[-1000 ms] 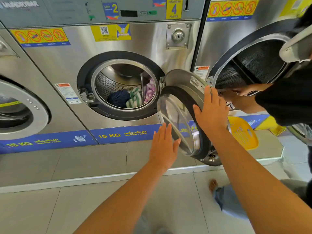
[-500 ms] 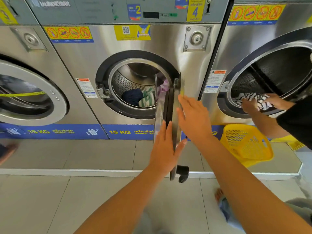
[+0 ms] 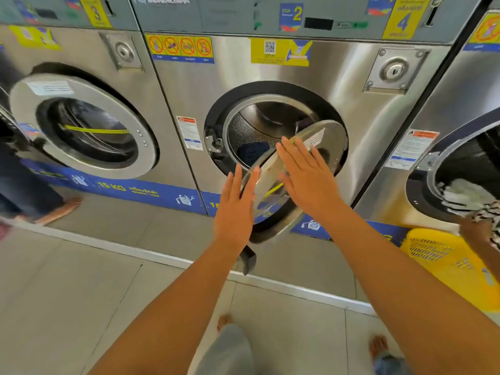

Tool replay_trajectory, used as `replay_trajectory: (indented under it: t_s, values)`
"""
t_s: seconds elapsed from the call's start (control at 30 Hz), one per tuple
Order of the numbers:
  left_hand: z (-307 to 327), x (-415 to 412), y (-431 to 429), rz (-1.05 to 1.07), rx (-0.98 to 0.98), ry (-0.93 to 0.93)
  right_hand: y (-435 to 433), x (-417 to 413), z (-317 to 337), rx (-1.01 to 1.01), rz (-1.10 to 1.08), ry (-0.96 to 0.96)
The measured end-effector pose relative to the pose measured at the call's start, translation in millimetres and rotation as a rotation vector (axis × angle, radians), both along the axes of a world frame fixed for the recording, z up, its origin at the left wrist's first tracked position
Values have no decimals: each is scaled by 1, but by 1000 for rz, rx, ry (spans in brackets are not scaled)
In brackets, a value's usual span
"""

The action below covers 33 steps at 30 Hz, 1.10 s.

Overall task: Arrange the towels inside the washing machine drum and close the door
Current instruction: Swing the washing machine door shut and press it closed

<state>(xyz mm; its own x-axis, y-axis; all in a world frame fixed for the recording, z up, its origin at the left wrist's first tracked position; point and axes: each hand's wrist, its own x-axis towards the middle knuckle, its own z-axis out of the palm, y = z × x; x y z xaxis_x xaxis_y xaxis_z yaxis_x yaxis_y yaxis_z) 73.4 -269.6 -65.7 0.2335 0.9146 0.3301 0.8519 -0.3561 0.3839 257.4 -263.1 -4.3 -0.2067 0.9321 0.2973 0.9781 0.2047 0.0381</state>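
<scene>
The middle washing machine (image 3: 338, 85) is steel-fronted, and its round door (image 3: 328, 136) stands partly swung across the drum opening. A dark blue towel (image 3: 253, 151) shows inside the drum (image 3: 259, 123); the other towels are hidden behind the door. My right hand (image 3: 304, 171) lies flat, fingers spread, on the door's outer face. My left hand (image 3: 236, 209) is open beside the door's free edge, just left of it. A black door handle (image 3: 248, 259) hangs below my left wrist.
A closed washer (image 3: 81, 125) stands to the left, with another person's foot (image 3: 61, 211) on the step before it. To the right, an open washer (image 3: 460, 163) holds laundry, a person's hand (image 3: 476, 230) reaches in, and a yellow basket (image 3: 443, 263) sits below.
The door has swung further toward the drum, from edge-on to angled over the opening. Both hands followed it, the right flat on its face. The view shifted right and closer.
</scene>
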Motion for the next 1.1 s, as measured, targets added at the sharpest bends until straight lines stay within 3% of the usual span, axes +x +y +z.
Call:
replay_trajectory:
  t_s: [0.13, 0.33, 1.1]
  values:
    - [0, -16, 36, 62, 37, 191, 31, -10, -4, 20, 5, -32]
    - [3, -39, 94, 106, 78, 257, 79, -30, -10, 55, -30, -46]
    - [-2, -44, 280, -14, -49, 173, 233, -75, -22, 101, -289, -28]
